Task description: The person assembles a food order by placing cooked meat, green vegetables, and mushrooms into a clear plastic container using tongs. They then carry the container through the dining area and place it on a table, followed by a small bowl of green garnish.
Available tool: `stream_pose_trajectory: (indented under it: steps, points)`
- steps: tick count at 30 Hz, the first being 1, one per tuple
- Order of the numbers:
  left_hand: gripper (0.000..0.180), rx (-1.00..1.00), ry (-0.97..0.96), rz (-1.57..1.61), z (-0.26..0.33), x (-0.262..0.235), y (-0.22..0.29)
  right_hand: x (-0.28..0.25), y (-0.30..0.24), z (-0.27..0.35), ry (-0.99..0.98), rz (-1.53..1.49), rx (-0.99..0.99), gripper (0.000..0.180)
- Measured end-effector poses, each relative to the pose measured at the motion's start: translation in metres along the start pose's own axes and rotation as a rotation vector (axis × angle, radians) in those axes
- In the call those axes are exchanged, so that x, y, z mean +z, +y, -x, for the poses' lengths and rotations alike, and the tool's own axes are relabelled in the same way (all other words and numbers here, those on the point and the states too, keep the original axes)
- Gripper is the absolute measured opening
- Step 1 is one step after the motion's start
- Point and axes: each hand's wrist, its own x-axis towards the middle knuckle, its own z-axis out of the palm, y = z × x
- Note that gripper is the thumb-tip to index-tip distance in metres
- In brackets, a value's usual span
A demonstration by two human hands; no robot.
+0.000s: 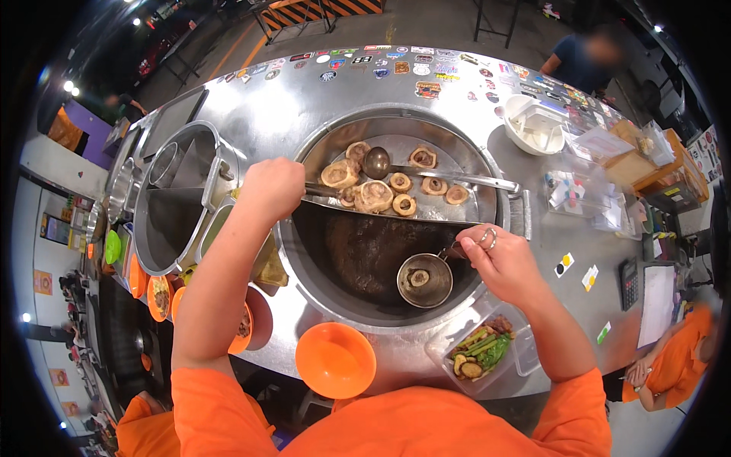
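Ladle of shiny steel lies among chunky bones in the round metal pot. Over the pot, the right hand grips a round metal strainer, the left hand a dark handle.

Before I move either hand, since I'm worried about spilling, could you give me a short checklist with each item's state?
1. Right fingers closed on the scoop's handle: ok.
2. Bone piece inside the round metal scoop: ok.
3. Scoop raised clear of what lies below it in the big pot: cannot tell; one view hides the height.
4. Left fingers closed: ok; exactly what they grip by the tray: cannot tell.
5. Ladle off the tray: not ok; it lies there unheld.
6. Orange bowl upright and empty: ok.
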Motion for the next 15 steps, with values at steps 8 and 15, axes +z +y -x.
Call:
stream_pose_trajectory:
  steps: [8,15]
  points:
    - [0.022,0.038,-0.052,0.053,-0.012,0.012,0.006,0.002,0.003,-0.005,-0.005,-0.027,0.019,0.018]
    - [0.02,0.056,0.001,0.201,-0.002,0.002,-0.015,-0.003,0.007,-0.005,-0.032,-0.057,0.069,0.023]
